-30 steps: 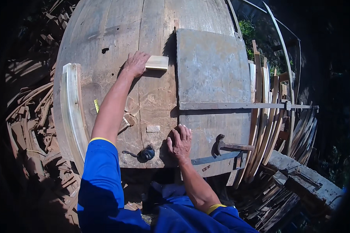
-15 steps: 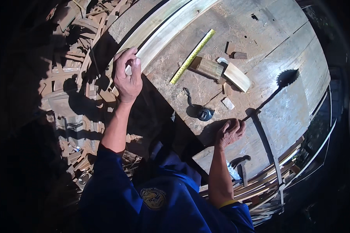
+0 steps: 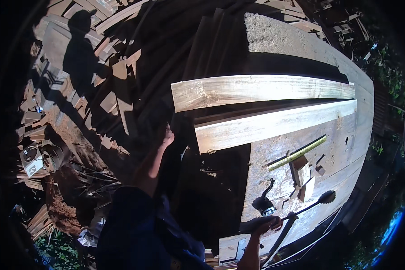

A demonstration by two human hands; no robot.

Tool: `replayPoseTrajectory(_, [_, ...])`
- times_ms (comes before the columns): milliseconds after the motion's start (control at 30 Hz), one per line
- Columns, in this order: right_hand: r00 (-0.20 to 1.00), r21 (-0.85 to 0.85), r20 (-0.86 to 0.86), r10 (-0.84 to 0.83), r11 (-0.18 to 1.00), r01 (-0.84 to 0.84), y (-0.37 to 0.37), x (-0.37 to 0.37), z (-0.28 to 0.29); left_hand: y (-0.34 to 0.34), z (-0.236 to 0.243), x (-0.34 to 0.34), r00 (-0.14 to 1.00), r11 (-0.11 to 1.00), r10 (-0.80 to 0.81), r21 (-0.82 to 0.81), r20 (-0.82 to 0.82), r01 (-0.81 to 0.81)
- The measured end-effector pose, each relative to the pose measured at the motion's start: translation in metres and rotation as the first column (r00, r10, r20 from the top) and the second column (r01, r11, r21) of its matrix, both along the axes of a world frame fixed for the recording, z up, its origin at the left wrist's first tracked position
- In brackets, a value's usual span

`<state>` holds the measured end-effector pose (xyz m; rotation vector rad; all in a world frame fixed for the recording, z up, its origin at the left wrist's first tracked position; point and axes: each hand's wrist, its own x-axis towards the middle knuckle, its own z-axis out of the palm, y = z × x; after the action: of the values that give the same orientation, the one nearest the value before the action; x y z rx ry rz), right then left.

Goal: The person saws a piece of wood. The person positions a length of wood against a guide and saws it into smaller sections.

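Observation:
My left hand (image 3: pixel 168 136) hangs in shadow off the table's left edge, close to the near ends of two pale boards. Its fingers are mostly lost in the dark. The far board (image 3: pixel 256 90) and the near board (image 3: pixel 274 125) lie side by side with a dark gap between, their left ends jutting past the tabletop. My right hand (image 3: pixel 270 224) rests on the table's near part, fingers spread loosely and holding nothing visible. Just beyond it sits a dark tape measure (image 3: pixel 268 210). A yellow ruler strip (image 3: pixel 297 153) lies farther off.
A toothed circular saw blade (image 3: pixel 327 196) stands in a slot of the worn table (image 3: pixel 267 180). Small wood blocks (image 3: pixel 300 171) lie beside the ruler strip. Wood offcuts (image 3: pixel 121 69) cover the ground at left, near a white boxy object (image 3: pixel 31 160).
The view has swung left, bringing both boards' left ends into sight. My left hand, formerly raised with curled fingers by the boards, is now lower in shadow. My right hand stays on the table.

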<state>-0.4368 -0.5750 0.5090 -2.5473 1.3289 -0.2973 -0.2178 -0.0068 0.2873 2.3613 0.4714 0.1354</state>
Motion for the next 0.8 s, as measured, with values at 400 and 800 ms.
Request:
replayPoseTrajectory(400, [0.995,-0.01,0.094,0.019,1.0,-0.018,-0.02,0.003,-0.007,0.003,-0.061,0.219,0.991,0.999,0.019,-0.041,-0.131,-0.025])
replayPoseTrajectory(800, [0.999,0.016,0.05,0.011,1.0,-0.011,-0.015,0.022,-0.009,0.026,-0.024,0.194,0.973,0.956,-0.015,-0.288,-0.23,-0.053])
